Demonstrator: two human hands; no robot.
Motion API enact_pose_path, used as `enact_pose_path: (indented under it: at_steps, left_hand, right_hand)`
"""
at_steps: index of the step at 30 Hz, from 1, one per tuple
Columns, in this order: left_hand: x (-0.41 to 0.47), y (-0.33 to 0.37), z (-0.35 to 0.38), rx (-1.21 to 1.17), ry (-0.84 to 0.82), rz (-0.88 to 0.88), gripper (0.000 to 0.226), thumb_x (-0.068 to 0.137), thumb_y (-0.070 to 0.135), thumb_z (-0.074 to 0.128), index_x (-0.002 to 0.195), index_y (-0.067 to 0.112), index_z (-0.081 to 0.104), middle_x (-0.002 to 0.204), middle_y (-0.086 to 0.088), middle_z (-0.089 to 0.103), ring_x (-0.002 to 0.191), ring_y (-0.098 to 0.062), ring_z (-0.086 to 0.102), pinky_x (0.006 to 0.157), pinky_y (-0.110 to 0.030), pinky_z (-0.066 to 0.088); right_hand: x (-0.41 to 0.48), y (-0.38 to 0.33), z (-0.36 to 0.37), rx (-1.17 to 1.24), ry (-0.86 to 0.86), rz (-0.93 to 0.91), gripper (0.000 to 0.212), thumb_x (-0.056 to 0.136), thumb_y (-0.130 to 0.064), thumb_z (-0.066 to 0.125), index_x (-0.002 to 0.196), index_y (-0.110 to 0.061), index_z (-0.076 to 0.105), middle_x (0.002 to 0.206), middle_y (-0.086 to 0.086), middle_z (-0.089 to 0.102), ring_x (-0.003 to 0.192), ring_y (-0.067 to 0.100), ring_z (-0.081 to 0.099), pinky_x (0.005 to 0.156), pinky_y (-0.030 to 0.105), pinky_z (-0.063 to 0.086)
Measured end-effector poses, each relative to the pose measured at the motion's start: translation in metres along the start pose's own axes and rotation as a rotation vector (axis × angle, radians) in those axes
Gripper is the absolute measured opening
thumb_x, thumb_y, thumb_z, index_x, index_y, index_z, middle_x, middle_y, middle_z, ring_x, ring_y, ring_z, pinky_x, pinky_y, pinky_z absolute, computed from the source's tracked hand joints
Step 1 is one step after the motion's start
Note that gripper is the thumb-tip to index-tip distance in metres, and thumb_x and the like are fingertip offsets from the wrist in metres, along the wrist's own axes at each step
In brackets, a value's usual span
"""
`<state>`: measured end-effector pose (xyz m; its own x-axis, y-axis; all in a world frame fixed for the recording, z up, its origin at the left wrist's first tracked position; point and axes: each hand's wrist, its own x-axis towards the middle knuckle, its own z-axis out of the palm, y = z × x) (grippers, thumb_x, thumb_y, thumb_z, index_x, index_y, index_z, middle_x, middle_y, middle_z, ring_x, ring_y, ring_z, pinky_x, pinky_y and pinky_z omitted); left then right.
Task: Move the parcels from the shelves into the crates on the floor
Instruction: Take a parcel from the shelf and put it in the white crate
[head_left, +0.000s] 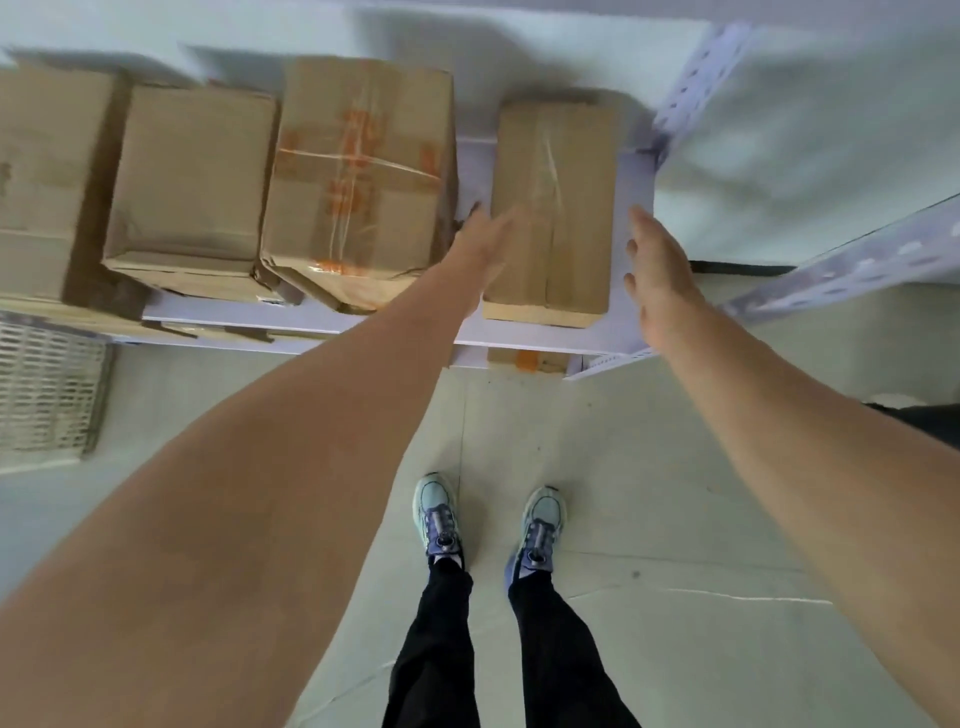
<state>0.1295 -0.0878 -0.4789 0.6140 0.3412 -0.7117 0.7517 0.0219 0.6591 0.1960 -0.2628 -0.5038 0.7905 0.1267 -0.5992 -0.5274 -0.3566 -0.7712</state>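
Observation:
Several brown cardboard parcels sit on a white metal shelf (311, 325). The rightmost one is a narrow taped parcel (558, 208). My left hand (483, 249) reaches out with straight fingers over that parcel's left side, in the gap beside a bigger parcel with orange print (358, 182). My right hand (657, 275) is open with straight fingers just right of the narrow parcel, a little apart from it. Neither hand holds anything. A grey slatted crate (49, 389) stands on the floor at the left, below the shelf.
Two more plain parcels (192, 176) (41, 182) fill the shelf's left part. A perforated shelf upright (696, 93) rises at the right corner, with a side rail (852, 260) running right. Another parcel (527, 361) shows on a lower shelf. My feet (488, 525) stand on the pale floor.

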Motion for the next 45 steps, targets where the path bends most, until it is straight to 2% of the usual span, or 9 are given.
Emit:
enact_pose_path:
  at_steps: [12,18,24,28,31,34,37,41,45]
  left_hand:
    - [0.039,0.009,0.008,-0.489,0.017,-0.092,0.083,0.103,0.078,0.031,0.169,0.029,0.03,0.174,-0.003,0.036,0.159,-0.03,0.036,0.129,-0.059,0.027]
    - [0.027,0.007,0.003,-0.537,0.04,0.069,0.078,0.106,0.075,0.025,0.161,0.025,0.048,0.167,-0.002,0.047,0.155,-0.023,0.042,0.131,-0.052,0.026]
    - [0.011,-0.004,0.001,-0.573,0.07,0.202,0.065,0.111,0.067,0.022,0.136,0.025,0.066,0.15,0.0,0.064,0.147,-0.019,0.051,0.13,-0.047,0.027]
    - [0.005,-0.014,0.004,-0.646,0.109,0.2,0.057,0.111,0.066,0.022,0.113,0.035,0.07,0.104,0.027,0.074,0.11,0.008,0.059,0.114,-0.036,0.027]
    - [0.0,-0.027,0.005,-0.655,0.137,0.155,0.057,0.111,0.065,0.023,0.096,0.04,0.072,0.086,0.035,0.075,0.11,0.009,0.058,0.125,-0.042,0.02]
    - [-0.006,-0.035,0.004,-0.616,0.106,0.113,0.051,0.109,0.07,0.024,0.101,0.046,0.068,0.116,0.028,0.069,0.139,-0.005,0.053,0.131,-0.053,0.013]
    - [-0.013,-0.037,-0.002,-0.537,0.007,0.11,0.067,0.104,0.078,0.018,0.147,0.046,0.058,0.157,0.014,0.056,0.153,-0.014,0.043,0.126,-0.055,0.018]
    - [-0.023,-0.038,-0.009,-0.587,-0.159,0.14,0.081,0.104,0.079,0.016,0.106,0.039,0.086,0.124,0.007,0.08,0.125,-0.018,0.07,0.105,-0.042,0.056]
    - [-0.026,-0.047,-0.011,-0.658,-0.195,0.103,0.088,0.101,0.083,0.02,0.114,0.024,0.084,0.133,-0.007,0.075,0.125,-0.031,0.07,0.11,-0.057,0.055]
  right_hand:
    - [0.041,0.002,0.024,0.114,-0.012,0.206,0.072,0.099,-0.069,0.041,0.161,-0.032,0.042,0.166,-0.001,0.044,0.15,0.028,0.044,0.125,0.059,0.031]
    - [0.015,0.001,0.023,0.301,0.067,-0.004,0.067,0.105,-0.071,0.029,0.159,-0.034,0.041,0.163,-0.007,0.045,0.148,0.018,0.045,0.125,0.05,0.034]
    - [-0.009,-0.001,0.021,0.427,0.082,-0.206,0.054,0.114,-0.053,0.024,0.117,-0.019,0.066,0.101,-0.019,0.077,0.088,-0.007,0.073,0.067,0.008,0.053]
    - [-0.016,0.008,0.02,0.504,0.09,-0.227,0.041,0.114,-0.054,0.023,0.115,-0.034,0.06,0.091,-0.036,0.074,0.097,-0.017,0.068,0.081,0.008,0.047]
    - [-0.015,0.018,0.019,0.466,0.098,-0.204,0.045,0.112,-0.059,0.023,0.133,-0.04,0.057,0.106,-0.038,0.069,0.116,-0.016,0.06,0.108,0.019,0.038]
    - [-0.02,0.018,0.013,0.448,0.091,-0.131,0.064,0.109,-0.066,0.022,0.159,-0.031,0.042,0.153,-0.015,0.053,0.15,0.008,0.042,0.128,0.037,0.027]
    - [-0.022,0.013,0.008,0.433,0.056,-0.077,0.06,0.107,-0.07,0.019,0.115,-0.045,0.072,0.121,-0.026,0.074,0.119,-0.003,0.066,0.114,0.034,0.043]
    - [-0.033,0.006,0.0,0.516,-0.068,-0.017,0.085,0.102,-0.077,0.017,0.088,-0.034,0.088,0.101,-0.003,0.084,0.094,0.015,0.081,0.071,0.028,0.063]
    - [-0.036,0.017,-0.003,0.555,-0.162,0.004,0.088,0.097,-0.083,0.019,0.106,-0.028,0.086,0.114,0.006,0.082,0.108,0.026,0.078,0.081,0.041,0.065]
